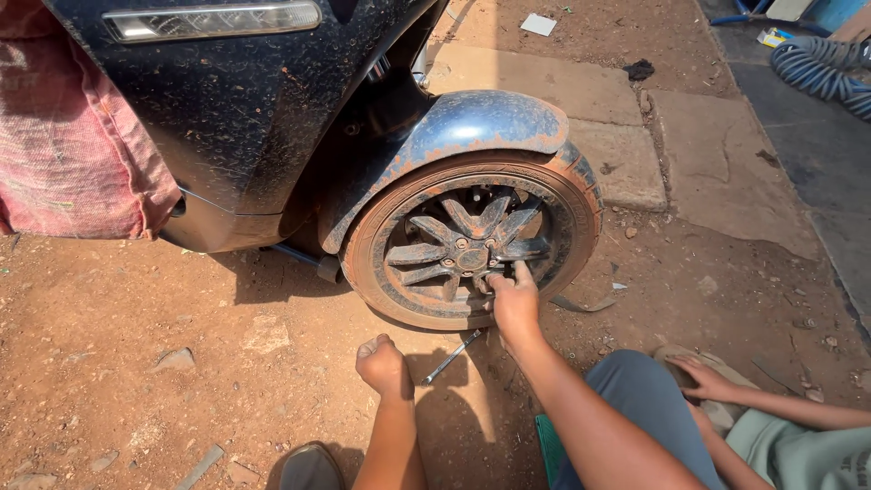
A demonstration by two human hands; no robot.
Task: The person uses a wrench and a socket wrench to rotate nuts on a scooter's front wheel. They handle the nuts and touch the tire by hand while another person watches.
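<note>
At ground level: hands by a scooter wheel.
Left hand [383,365] rests fisted on dirt, holding nothing; a wrench [453,356] lies just right of it; beyond, right hand [514,297] grips the mounted wheel [472,240] near its hub.

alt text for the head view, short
The right hand grips the spokes of a muddy scooter front wheel, while the left hand rests as a fist on the red dirt ground. A metal tool lies on the dirt between them, and another person's hand rests at lower right.
</note>
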